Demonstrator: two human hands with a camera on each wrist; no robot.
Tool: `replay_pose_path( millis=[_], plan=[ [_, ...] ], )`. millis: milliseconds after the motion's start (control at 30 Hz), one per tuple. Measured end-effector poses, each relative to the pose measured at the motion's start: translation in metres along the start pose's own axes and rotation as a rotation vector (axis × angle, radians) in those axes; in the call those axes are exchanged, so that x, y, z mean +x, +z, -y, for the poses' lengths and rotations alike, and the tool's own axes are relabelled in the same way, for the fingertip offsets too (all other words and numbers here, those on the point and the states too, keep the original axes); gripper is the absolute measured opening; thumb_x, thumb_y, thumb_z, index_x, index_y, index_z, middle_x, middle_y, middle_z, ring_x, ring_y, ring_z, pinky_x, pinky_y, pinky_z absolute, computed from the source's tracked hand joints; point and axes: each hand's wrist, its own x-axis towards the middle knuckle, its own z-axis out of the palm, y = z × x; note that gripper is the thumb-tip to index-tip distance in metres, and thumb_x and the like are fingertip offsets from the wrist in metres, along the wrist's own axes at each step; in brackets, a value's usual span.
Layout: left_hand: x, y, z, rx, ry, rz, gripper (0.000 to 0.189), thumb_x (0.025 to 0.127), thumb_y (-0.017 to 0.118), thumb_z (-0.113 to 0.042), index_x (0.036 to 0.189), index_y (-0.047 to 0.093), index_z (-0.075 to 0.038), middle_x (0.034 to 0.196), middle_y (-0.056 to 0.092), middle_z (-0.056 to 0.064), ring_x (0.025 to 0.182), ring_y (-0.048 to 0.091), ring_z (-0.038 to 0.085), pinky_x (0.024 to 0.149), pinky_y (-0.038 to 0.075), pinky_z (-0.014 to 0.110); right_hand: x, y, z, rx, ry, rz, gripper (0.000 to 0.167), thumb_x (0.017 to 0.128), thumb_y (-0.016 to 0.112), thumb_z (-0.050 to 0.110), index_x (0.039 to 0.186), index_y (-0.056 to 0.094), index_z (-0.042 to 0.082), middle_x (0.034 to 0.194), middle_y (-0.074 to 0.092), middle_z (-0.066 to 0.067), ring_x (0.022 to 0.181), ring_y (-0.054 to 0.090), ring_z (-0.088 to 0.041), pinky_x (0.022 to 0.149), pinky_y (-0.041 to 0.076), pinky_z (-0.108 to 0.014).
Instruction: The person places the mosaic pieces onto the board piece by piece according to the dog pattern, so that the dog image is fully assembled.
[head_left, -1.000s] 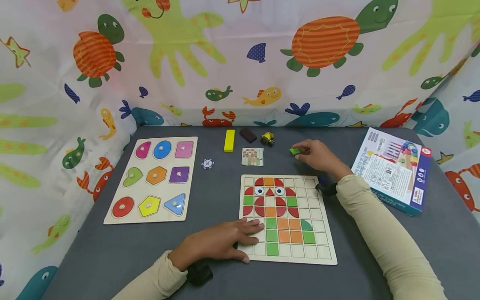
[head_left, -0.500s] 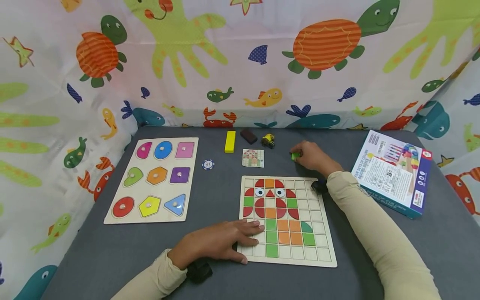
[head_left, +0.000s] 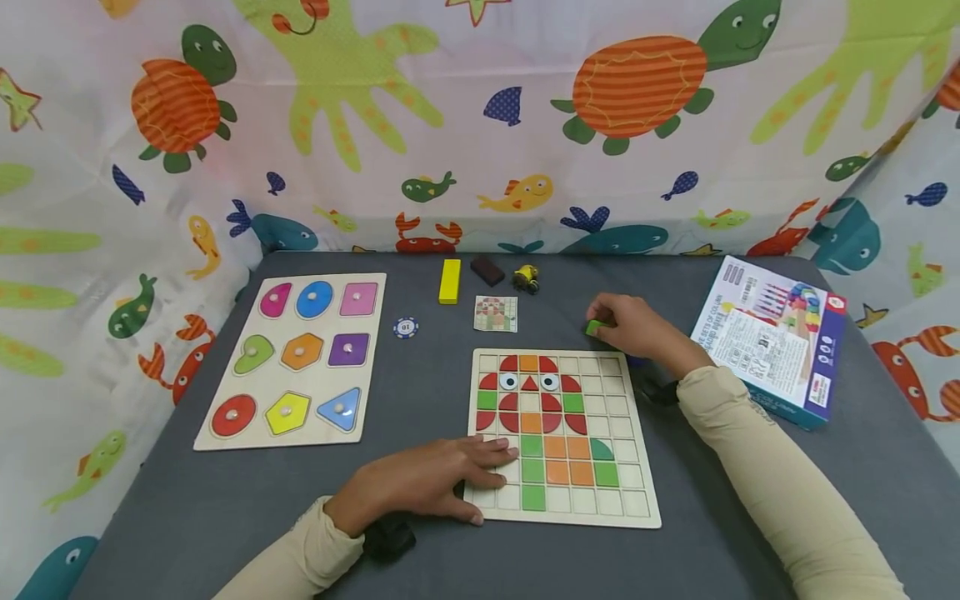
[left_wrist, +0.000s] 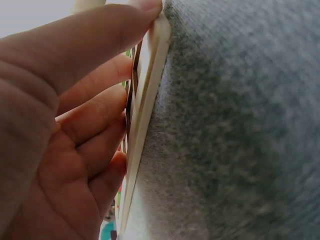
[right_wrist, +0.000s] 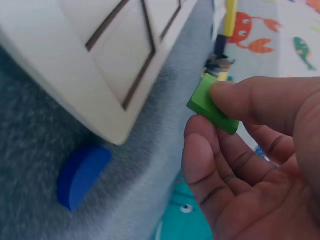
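Observation:
My right hand (head_left: 637, 327) pinches a small green square tile (right_wrist: 212, 104) between thumb and fingers, above the table to the right of a small printed card (head_left: 495, 314). My left hand (head_left: 435, 479) rests with spread fingers on the lower left of a wooden grid board (head_left: 637, 502), its thumb at the board's near edge. Red, orange and green pieces with two eye tiles form a figure on the grid. A blue curved piece (right_wrist: 82, 175) lies on the cloth beside the board, close to the right wrist.
To the left lies a shape puzzle board (head_left: 292, 392) with knobbed pieces. A poker chip (head_left: 406, 327), a yellow block (head_left: 449, 282), a dark brown block (head_left: 487, 270) and a small yellow-and-black toy (head_left: 527, 278) stand farther back. A box (head_left: 772, 333) lies at right.
The right hand has turned the green tile in its fingers and drawn slightly nearer to the board. The left hand stays on the board. The head view has shifted a little.

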Motion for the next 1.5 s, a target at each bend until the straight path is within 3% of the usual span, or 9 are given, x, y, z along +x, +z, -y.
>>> replay_pose_path(
  millis=[300,733,933,1200,1500],
  plan=[
    [-0.003,-0.001,0.003,0.001,-0.012,-0.015,0.056,0.087,0.071,-0.036,0.138,0.057,-0.017,0.152,0.038,-0.006,0.142,0.028,0.014,0.108,0.034,0.038,-0.042,0.003,0.015,0.0,-0.104,-0.007,0.011,0.092,0.064,0.002,0.103,0.062,0.004,0.085,0.061,-0.002,0.074,0.054,-0.017,0.066,0.047,-0.036],
    [0.003,0.004,0.003,0.045,0.033,-0.028,0.06,0.089,0.067,-0.04,0.141,0.052,-0.014,0.154,0.034,-0.002,0.144,0.024,0.015,0.11,0.031,0.037,-0.096,0.019,0.029,0.084,-0.136,0.131,0.013,0.089,0.068,0.003,0.098,0.063,0.012,0.087,0.059,0.005,0.073,0.056,-0.012,0.064,0.049,-0.027],
    [-0.001,0.001,0.003,0.072,0.046,-0.019,0.061,0.089,0.066,-0.041,0.141,0.052,-0.013,0.154,0.035,-0.001,0.143,0.025,0.016,0.11,0.031,0.036,-0.112,0.023,0.038,0.112,-0.137,0.185,0.012,0.089,0.068,0.005,0.097,0.064,0.012,0.085,0.06,0.006,0.072,0.056,-0.011,0.061,0.048,-0.025],
    [-0.001,0.002,0.005,0.032,0.039,-0.033,0.061,0.089,0.068,-0.041,0.141,0.052,-0.013,0.153,0.036,-0.001,0.143,0.025,0.016,0.11,0.031,0.037,-0.132,0.033,0.046,0.206,-0.142,0.281,0.011,0.09,0.069,0.011,0.101,0.07,0.012,0.09,0.066,0.009,0.076,0.056,-0.007,0.064,0.049,-0.025],
    [0.001,0.001,0.006,0.012,0.038,-0.035,0.06,0.089,0.068,-0.04,0.14,0.053,-0.013,0.153,0.036,-0.001,0.143,0.025,0.016,0.111,0.03,0.038,-0.148,0.05,0.054,0.145,-0.228,0.305,0.017,0.085,0.073,0.005,0.097,0.074,0.017,0.094,0.066,0.012,0.081,0.058,-0.002,0.067,0.05,-0.027]
  ],
)
